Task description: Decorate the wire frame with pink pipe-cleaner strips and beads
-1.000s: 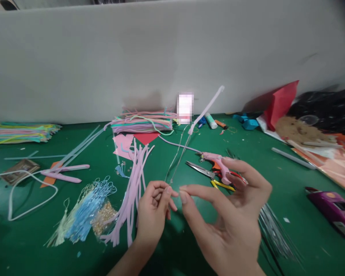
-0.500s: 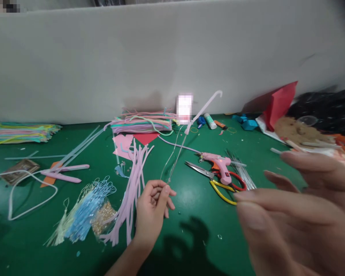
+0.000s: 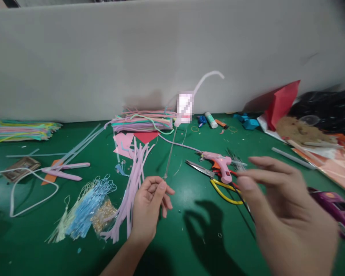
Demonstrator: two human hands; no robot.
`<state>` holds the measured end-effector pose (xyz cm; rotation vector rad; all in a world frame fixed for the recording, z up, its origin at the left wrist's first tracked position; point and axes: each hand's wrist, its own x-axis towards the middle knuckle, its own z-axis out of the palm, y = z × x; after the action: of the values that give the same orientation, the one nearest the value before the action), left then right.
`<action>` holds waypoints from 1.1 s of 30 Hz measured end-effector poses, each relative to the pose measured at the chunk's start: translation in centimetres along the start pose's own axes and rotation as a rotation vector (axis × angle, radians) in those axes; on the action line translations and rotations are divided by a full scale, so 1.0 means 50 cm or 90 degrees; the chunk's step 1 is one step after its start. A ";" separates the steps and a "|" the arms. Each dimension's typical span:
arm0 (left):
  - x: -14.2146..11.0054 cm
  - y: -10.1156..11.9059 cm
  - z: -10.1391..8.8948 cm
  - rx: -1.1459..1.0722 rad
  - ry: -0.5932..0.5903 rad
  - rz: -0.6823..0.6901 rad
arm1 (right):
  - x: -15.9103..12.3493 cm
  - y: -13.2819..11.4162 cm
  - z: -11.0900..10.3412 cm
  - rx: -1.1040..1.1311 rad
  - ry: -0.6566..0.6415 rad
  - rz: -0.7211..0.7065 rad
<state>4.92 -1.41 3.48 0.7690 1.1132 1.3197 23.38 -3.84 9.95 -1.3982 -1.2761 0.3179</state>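
My left hand (image 3: 151, 211) pinches the lower end of a thin wire stem (image 3: 169, 157) between thumb and fingertips. At the stem's top, a pale pink pipe cleaner (image 3: 203, 79) is attached, bent over at its tip. A fine, faint strand (image 3: 181, 147) hangs beside the stem; where its lower end goes is unclear. My right hand (image 3: 284, 214) is raised at the right, apart from the stem, thumb and index finger together. Whatever they may hold is too small to tell. Beyond the right fingertips lie a pink glue gun (image 3: 215, 159) and scissors (image 3: 225, 193) with red and yellow handles.
Lilac pipe cleaners (image 3: 135, 176), blue tassels (image 3: 87, 207) and a bag of gold beads (image 3: 104, 216) lie left of my left hand. A pipe-cleaner bundle (image 3: 143, 122) rests by the grey partition (image 3: 103, 57). A purple device (image 3: 335, 211) sits at the right.
My right hand has moved away from the left hand to the right, then slightly back and up. The pink pipe cleaner's tip has become more curved, and the stem has shifted left.
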 end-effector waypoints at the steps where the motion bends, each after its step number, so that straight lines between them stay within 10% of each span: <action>1: -0.001 0.003 0.000 -0.025 -0.008 -0.021 | 0.002 0.000 0.018 -0.010 -0.005 0.013; 9: -0.010 0.024 -0.005 -0.203 -0.119 -0.147 | -0.047 0.049 0.114 0.277 -0.181 0.376; 14: -0.006 0.024 -0.004 -0.222 -0.122 -0.172 | -0.056 0.038 0.142 0.339 -0.353 0.393; 33: -0.001 0.018 -0.007 -0.242 -0.104 -0.147 | -0.069 0.033 0.171 0.496 -0.278 0.525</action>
<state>4.30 -1.36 4.23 0.4419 0.7647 1.2006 16.19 -1.62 4.35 -1.1075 -0.6788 1.5680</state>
